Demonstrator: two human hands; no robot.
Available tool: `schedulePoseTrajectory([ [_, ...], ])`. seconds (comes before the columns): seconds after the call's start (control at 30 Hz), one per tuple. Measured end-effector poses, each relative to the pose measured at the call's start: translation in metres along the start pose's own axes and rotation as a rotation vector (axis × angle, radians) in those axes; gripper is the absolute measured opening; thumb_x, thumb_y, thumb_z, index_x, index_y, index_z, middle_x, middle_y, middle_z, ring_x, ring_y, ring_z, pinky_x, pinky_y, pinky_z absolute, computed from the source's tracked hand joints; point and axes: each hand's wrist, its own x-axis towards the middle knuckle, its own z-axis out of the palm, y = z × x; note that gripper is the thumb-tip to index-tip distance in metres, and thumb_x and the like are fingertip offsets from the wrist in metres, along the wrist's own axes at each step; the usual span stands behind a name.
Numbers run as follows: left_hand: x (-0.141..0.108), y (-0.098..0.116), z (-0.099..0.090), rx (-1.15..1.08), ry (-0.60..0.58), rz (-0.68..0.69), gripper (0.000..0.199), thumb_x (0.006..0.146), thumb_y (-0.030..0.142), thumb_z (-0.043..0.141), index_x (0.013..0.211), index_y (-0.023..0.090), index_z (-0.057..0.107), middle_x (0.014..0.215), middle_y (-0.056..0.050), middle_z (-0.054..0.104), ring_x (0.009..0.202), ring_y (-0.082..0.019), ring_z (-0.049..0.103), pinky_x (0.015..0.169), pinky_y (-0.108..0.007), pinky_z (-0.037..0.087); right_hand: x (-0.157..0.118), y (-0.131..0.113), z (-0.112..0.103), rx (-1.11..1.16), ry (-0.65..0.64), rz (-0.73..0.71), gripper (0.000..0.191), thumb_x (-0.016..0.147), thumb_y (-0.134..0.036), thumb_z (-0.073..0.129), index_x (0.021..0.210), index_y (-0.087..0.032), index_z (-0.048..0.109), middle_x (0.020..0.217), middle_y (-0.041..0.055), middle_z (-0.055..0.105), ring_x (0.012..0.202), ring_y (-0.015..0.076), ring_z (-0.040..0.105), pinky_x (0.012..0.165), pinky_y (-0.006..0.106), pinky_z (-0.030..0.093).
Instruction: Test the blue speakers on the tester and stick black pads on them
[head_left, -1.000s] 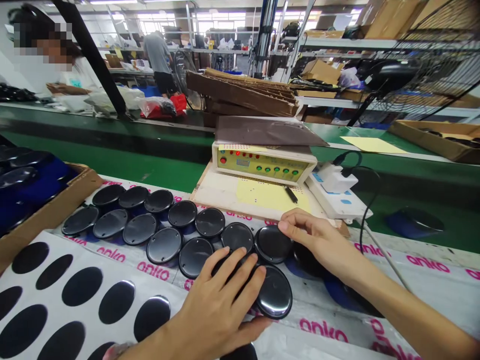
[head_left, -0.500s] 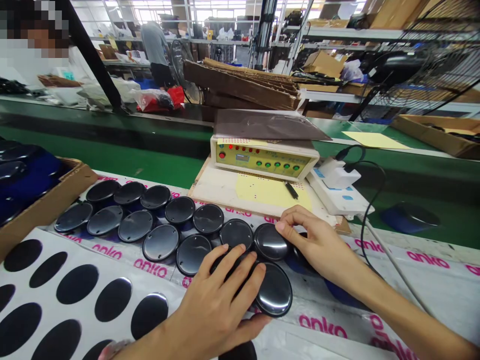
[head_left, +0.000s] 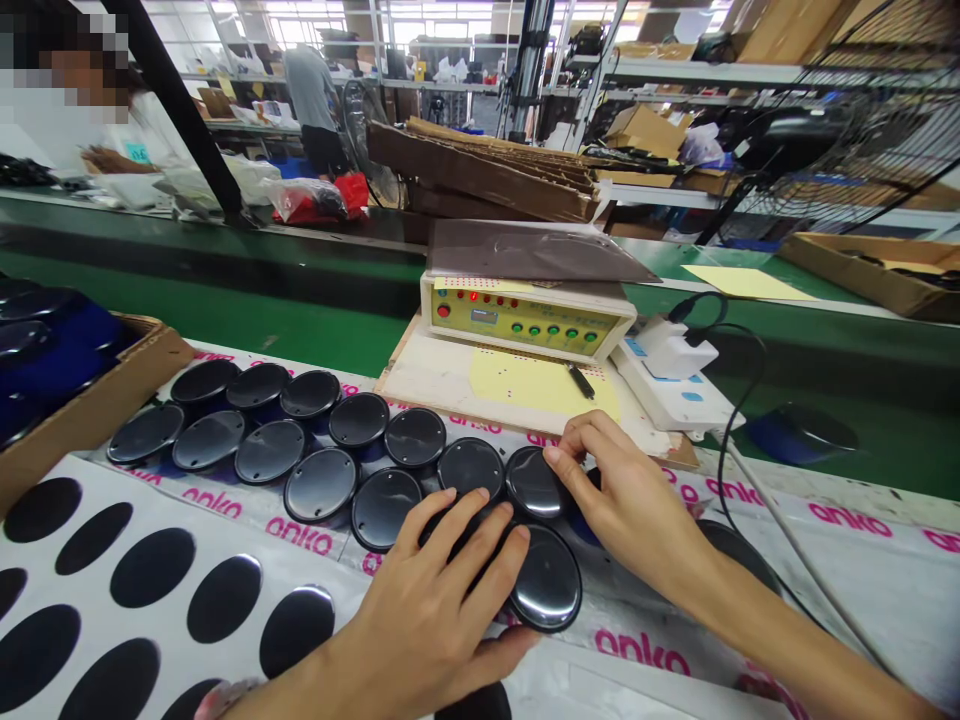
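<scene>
Presumably for steadiness, the left hand [head_left: 442,600], fingers spread, brackets a black-topped piece [head_left: 550,585] on printed wrap [head_left: 641,650]; whether it grips is unclear. At the disc [head_left: 531,485] behind, the right hand [head_left: 630,500] holds thumb and forefinger nearly together, perhaps for precision; anything pinched is hidden.

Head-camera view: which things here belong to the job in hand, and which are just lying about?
Seemingly part of the job:
black-topped round pieces, touched by left hand and right hand
white sheet with black ovals, probably

Seemingly just lying about:
red bundle, back left
yellow sheet, back right
</scene>
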Motion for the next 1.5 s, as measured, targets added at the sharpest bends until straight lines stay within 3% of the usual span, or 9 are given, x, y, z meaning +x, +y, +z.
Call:
schedulePoseTrajectory([
  [0.57,-0.001,0.001,0.001,0.021,-0.014,-0.011,0.044,0.084,0.039,0.059,0.116,0.01,0.06,0.122,-0.014,0.062,0.117,-0.031,0.05,0.102,-0.048,0.031,-0.001,0.003,0.002,0.089,0.015,-0.049,0.017,0.093,-0.022,0.045,0.076,-0.021,0.045,0.082,0.0014,0.049,0.075,0.0161,0.049,0.069,0.03,0.038],
  [0.83,-0.001,0.001,0.002,0.015,-0.023,-0.007,0.044,0.084,0.039,0.058,0.116,0.01,0.06,0.122,-0.014,0.061,0.117,-0.031,0.05,0.102,-0.048,0.031,-0.001,0.006,0.005,0.013,0.043,-0.111,0.016,0.093,-0.019,0.045,0.076,-0.021,0.044,0.083,0.0018,0.049,0.075,0.0152,0.05,0.069,0.028,0.039],
  [0.93,-0.001,0.001,0.001,0.012,-0.021,-0.01,0.043,0.084,0.038,0.058,0.116,0.009,0.06,0.121,-0.014,0.062,0.117,-0.031,0.05,0.102,-0.048,0.031,-0.002,0.005,0.007,-0.1,0.072,-0.189,0.016,0.093,-0.017,0.043,0.078,-0.02,0.044,0.083,0.0029,0.049,0.073,0.0152,0.051,0.067,0.027,0.04],
  [1.1,-0.002,0.0,0.002,0.023,-0.031,0.001,0.042,0.085,0.039,0.057,0.115,0.01,0.059,0.12,-0.013,0.062,0.117,-0.031,0.05,0.102,-0.048,0.031,-0.004,-0.003,0.004,-0.662,0.092,-0.384,0.017,0.091,-0.015,0.043,0.077,-0.018,0.052,0.082,0.0071,0.057,0.069,0.022,0.052,0.065,0.035,0.037],
  [1.23,0.001,-0.001,0.004,0.033,-0.049,0.01,0.042,0.086,0.04,0.054,0.117,0.011,0.057,0.123,-0.012,0.06,0.118,-0.03,0.049,0.103,-0.048,0.031,0.002,-0.002,-0.005,-0.895,0.064,-0.302,0.014,0.091,-0.029,0.05,0.084,-0.019,0.057,0.083,0.0071,0.061,0.076,0.0289,0.055,0.066,0.039,0.034],
  [1.33,0.007,-0.002,-0.012,-0.015,-0.127,0.0,0.043,0.089,0.041,0.051,0.12,0.012,0.054,0.129,-0.012,0.056,0.12,-0.03,0.047,0.102,-0.047,0.035,0.008,0.001,-0.013,-0.838,0.084,-0.244,0.029,0.09,-0.044,0.049,0.093,-0.016,0.057,0.087,0.0088,0.063,0.078,0.0297,0.055,0.066,0.04,0.036],
  [1.43,0.006,-0.002,-0.048,-0.108,-0.179,-0.081,0.036,0.093,0.029,0.046,0.125,0.014,0.047,0.136,-0.013,0.046,0.122,-0.026,0.044,0.101,-0.042,0.038,0.0,-0.011,-0.019,-0.743,0.14,-0.263,0.028,0.093,-0.041,0.044,0.094,-0.016,0.057,0.087,0.0098,0.064,0.08,0.0291,0.055,0.067,0.04,0.039],
  [1.5,-0.005,-0.001,-0.07,-0.15,-0.176,-0.197,0.03,0.094,0.018,0.041,0.123,0.018,0.046,0.123,-0.01,0.054,0.112,-0.022,0.052,0.095,-0.038,0.043,-0.021,-0.03,-0.017,-0.562,0.126,-0.349,0.026,0.094,-0.038,0.041,0.095,-0.018,0.056,0.089,0.0098,0.064,0.083,0.0268,0.056,0.068,0.039,0.043],
])
